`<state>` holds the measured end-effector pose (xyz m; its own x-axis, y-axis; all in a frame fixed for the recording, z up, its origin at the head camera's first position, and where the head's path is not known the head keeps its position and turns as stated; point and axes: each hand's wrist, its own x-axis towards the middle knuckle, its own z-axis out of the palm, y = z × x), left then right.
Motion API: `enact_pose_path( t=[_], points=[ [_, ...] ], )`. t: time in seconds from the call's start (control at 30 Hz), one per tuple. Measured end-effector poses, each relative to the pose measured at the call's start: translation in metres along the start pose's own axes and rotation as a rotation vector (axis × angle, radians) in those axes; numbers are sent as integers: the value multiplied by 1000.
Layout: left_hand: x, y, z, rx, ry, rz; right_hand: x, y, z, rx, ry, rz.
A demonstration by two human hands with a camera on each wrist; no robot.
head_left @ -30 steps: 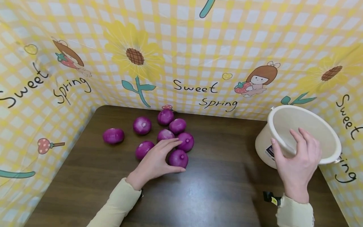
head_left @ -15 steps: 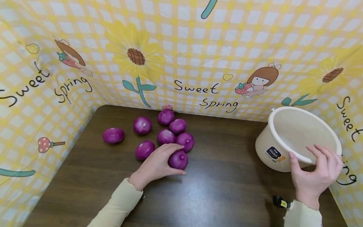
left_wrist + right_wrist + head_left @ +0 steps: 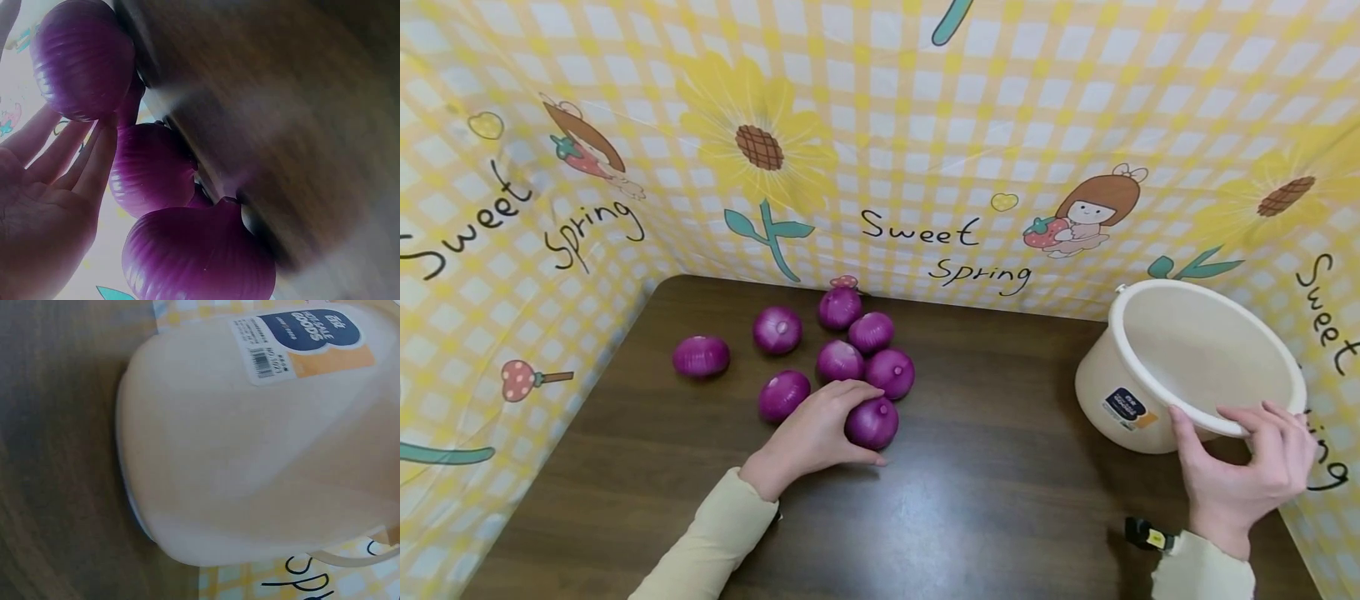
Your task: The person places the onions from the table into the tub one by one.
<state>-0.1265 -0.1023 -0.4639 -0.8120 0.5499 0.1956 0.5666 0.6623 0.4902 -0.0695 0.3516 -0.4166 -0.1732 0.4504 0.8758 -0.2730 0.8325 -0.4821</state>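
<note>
Red onion (image 3: 876, 425) at the front of the cluster on the brown table (image 3: 985, 508), and the left hand (image 3: 808, 437) is cupped round it, thumb on the near side, fingers over the far side; across to the right hand (image 3: 1251, 471), thumb and fingertips up at the near rim of the cream bucket (image 3: 1099, 382), pinching or merely touching, cannot tell; just beyond the left hand, seven more onions (image 3: 777, 331), most bunched close, one out to the left; behind it all, yellow checked cloth (image 3: 910, 125) reading "Sweet Spring"
</note>
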Motion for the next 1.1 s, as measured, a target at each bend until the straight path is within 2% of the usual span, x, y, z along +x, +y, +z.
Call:
enact_pose_path(
  t=[0.23,0.5,0.8,1.1],
  points=[
    [0,0,-1,-11,-19,-30,-1,-5,4,49,-1,12],
    [-1,-1,0,12,-14,-28,-2,-16,8,73,-6,15],
    [-1,-2,1,-61,-6,-52,-6,-21,15,148,-32,9],
    [-2,-3,1,-69,28,-40,-17,-20,24,213,-82,16]
  ],
)
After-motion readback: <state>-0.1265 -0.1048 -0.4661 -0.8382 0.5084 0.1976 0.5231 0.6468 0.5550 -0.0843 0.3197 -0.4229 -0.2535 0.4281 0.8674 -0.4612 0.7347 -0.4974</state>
